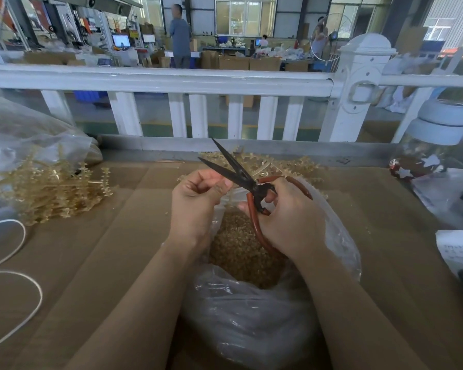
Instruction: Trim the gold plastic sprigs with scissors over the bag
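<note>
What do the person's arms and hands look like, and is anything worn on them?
Both forearms are bare, with no sleeves in view. The left hand and the right hand wear no gloves, and no rings, watch or bracelet can be seen on them.

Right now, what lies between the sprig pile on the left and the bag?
Head view: bare brown cardboard lies between the sprig pile and the bag, with a few tiny scraps.
</note>
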